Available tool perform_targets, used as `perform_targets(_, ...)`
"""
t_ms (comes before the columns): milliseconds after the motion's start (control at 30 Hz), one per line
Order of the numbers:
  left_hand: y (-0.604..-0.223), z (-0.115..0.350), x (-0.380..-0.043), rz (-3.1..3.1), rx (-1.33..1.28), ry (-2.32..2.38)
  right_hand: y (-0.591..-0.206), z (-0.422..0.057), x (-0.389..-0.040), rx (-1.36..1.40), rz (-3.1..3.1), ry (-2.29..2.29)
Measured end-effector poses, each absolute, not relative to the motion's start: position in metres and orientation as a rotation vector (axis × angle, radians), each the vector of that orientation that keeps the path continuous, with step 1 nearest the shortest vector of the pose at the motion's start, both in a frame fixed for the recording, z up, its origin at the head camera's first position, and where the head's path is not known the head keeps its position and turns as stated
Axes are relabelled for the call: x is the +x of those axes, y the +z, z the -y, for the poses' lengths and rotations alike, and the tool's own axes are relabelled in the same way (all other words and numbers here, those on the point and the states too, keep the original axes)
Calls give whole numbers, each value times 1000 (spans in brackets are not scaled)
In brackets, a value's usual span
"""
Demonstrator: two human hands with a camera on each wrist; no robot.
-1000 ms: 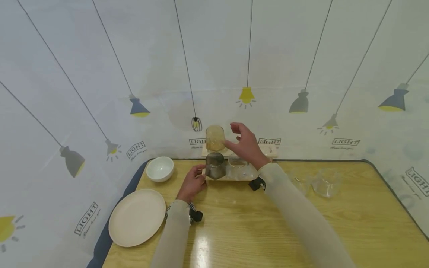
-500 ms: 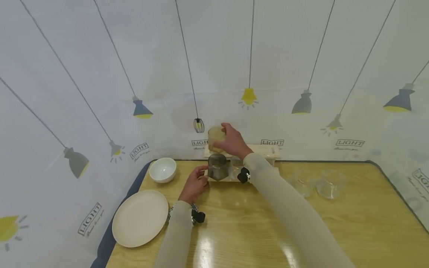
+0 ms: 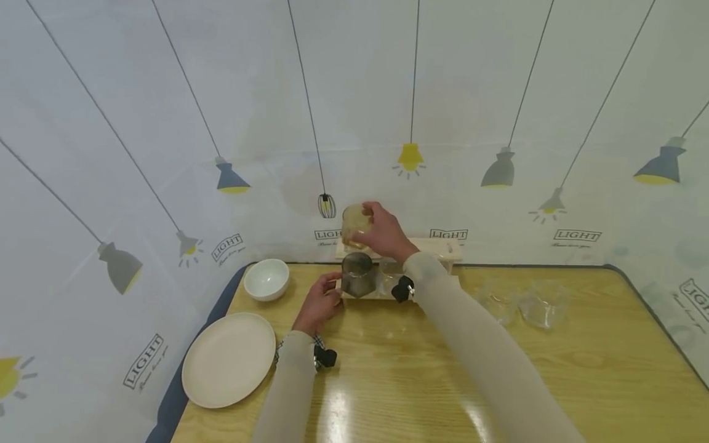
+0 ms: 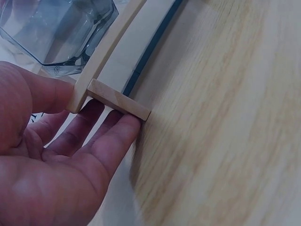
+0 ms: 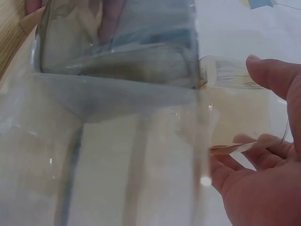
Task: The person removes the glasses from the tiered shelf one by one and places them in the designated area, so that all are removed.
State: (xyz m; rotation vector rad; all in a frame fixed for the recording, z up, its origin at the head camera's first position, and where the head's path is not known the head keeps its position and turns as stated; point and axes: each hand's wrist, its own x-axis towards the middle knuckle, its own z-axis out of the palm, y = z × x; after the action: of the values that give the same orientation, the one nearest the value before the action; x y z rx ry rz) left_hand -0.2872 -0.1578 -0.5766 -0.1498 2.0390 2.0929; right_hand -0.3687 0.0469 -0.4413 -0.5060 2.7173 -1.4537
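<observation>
Right hand now grips amber glass over wooden table.

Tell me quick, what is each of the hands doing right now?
Left hand: open, straight fingers pressed against the end of the wooden rack.
Right hand: gripping the amber glass on the rack's upper tier.
</observation>
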Motion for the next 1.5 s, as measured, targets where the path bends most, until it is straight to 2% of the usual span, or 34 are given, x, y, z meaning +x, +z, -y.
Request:
perform_targets(400, -574, 160, -287, -2077, -144, 2072, -414, -86, -337, -624, -2665, -1575)
perform_targets(933, -575, 165, -285, -2062, -158, 2080, -411, -168, -295, -697, -2783, -1608)
perform_targets(1267, -573, 168, -282, -2081, -161, 2067, -418, -229, -266, -640, -2944, -1573)
perform_targets(1500, -573, 171, -278, -2065, -162, 2076, -434, -276, -247, -469, -2942, -1584)
